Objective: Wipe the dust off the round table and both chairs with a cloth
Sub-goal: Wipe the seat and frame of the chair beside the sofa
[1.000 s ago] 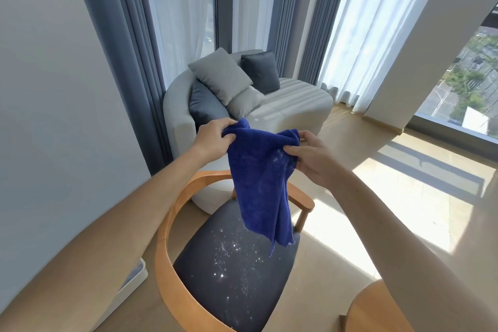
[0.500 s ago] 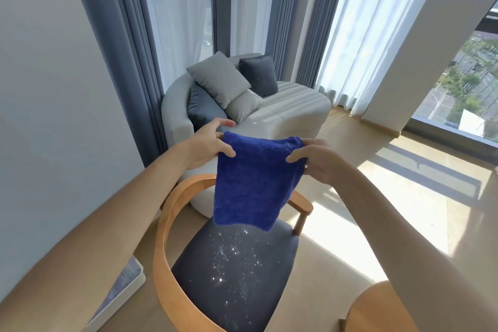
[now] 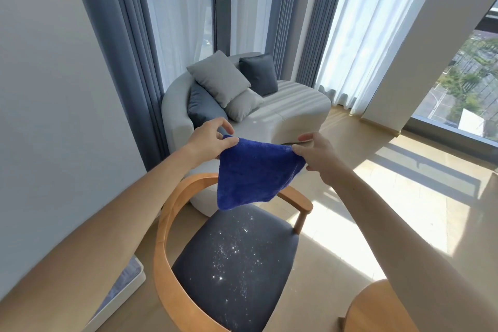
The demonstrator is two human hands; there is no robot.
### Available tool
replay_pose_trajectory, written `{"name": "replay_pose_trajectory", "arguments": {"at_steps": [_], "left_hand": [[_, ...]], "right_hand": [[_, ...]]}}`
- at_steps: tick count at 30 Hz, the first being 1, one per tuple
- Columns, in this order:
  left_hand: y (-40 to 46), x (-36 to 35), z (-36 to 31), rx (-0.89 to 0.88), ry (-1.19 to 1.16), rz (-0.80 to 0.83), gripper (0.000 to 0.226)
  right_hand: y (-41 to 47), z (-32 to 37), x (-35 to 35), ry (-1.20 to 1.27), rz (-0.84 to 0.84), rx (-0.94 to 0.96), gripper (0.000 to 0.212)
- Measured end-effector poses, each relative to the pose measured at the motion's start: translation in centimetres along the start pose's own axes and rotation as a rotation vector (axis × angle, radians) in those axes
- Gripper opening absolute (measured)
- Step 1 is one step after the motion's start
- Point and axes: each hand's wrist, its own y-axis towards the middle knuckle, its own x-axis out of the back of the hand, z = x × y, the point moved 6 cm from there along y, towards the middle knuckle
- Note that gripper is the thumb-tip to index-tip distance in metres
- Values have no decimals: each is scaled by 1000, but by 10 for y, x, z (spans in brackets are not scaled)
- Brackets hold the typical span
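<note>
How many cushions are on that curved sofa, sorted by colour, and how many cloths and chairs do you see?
Light grey cushions: 2, large and small
Dark grey cushions: 2, by the window and by the sofa's arm
Blue cloth: 1, held up between the left hand and the right hand
Wooden chair: 1, seat speckled with dust
Total: 6
</note>
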Motion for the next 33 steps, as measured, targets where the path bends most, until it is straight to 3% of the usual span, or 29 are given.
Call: {"name": "replay_pose_trajectory", "arguments": {"at_steps": [4, 6, 8, 10, 13, 18, 24, 29, 33], "left_hand": [[1, -2, 3, 26, -94, 112, 31], [-1, -9, 4, 14, -14, 212, 49], [-2, -15, 4, -46, 167, 210, 57], [-1, -18, 0, -136, 301, 127, 43], [-1, -17, -1, -158, 314, 51, 20], [0, -13, 7, -45, 7, 74, 10], [-8, -24, 20, 93, -287, 105, 17], [-20, -45, 47, 194, -372, 143, 16], [-27, -62, 75, 228, -349, 223, 9]], "right_hand": [[-3, -2, -6, -16, 188, -34, 60], [-4, 3, -7, -188, 170, 73, 60], [-5, 9, -10, -383, 106, 200, 50], [-6, 11, -11, -486, 49, 263, 38], [-6, 9, -6, -567, 14, 262, 27], [-11, 4, -4, -200, 103, 213, 9], [-13, -26, -15, 227, 111, 27, 21], [-18, -62, -38, 356, 282, -129, 39], [-22, -91, -51, 293, 330, -174, 53]]}}
